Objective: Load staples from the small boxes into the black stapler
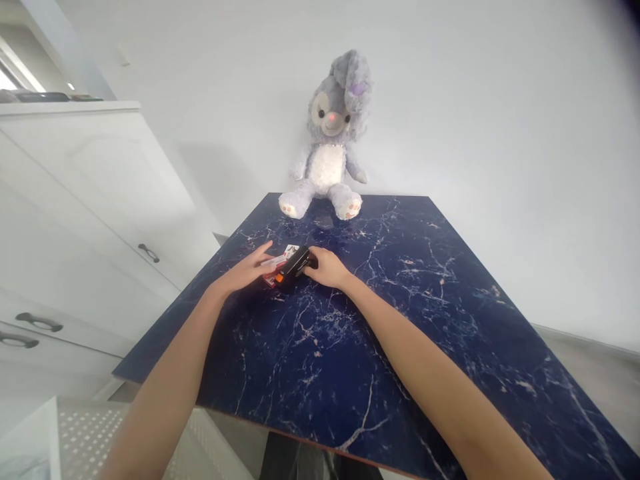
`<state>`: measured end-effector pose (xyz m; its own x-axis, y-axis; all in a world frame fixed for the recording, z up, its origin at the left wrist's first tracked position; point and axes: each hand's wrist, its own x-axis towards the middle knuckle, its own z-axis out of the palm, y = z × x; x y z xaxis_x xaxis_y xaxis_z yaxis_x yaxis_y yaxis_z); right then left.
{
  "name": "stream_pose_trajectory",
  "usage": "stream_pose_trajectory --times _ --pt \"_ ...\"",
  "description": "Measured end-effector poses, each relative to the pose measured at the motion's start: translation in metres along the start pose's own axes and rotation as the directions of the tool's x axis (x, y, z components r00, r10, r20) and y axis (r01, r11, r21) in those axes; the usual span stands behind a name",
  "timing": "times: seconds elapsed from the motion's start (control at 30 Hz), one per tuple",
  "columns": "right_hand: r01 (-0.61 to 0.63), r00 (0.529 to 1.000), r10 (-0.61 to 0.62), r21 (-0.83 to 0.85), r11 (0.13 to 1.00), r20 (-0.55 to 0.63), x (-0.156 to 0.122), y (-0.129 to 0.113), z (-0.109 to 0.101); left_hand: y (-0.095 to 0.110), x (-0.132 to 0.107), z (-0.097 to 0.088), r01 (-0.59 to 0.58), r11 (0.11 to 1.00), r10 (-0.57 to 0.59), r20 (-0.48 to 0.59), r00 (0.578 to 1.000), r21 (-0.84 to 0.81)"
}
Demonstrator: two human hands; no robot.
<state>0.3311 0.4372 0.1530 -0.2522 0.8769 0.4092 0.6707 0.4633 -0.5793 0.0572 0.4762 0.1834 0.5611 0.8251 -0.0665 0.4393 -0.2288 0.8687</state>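
Two hands on table (450,300): left hand (247,271), fingers together, flat, pinning cards (281,256); right hand (327,267) curled round black tool (295,265) atop them. Probably mid-press; next calling for steady cards, firm squeeze.

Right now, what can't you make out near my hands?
Head view, black device: too small to identify; right hand covers one end.
Head view, cards beneath it: print too small; left hand hides part.
Head view, table: near right corner cut off by frame.
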Motion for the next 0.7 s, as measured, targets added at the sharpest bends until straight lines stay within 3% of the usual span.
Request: stream_pose_trajectory --times 0.13,0.33,0.53,0.7 --pt "-0.087 0.994 0.090 0.039 0.995 -0.062 0.000 0.000 0.002 0.001 0.003 0.012 0.007 1.000 -0.005 -0.142 0.990 0.016" --pt "-0.172 0.977 0.172 0.007 0.985 -0.129 0.000 0.002 0.003 0.001 0.003 0.010 -0.023 0.995 0.032 -0.083 0.996 0.099" --pt "-0.222 0.957 0.264 0.291 0.931 -0.117 0.003 0.010 0.005 -0.003 0.005 0.007 -0.003 0.977 0.021 -0.080 0.997 0.215" --pt "-0.276 0.916 0.344 0.296 0.914 -0.207 0.005 0.017 0.006 -0.001 0.006 0.007 0.013 0.963 0.019 -0.114 0.993 0.270"
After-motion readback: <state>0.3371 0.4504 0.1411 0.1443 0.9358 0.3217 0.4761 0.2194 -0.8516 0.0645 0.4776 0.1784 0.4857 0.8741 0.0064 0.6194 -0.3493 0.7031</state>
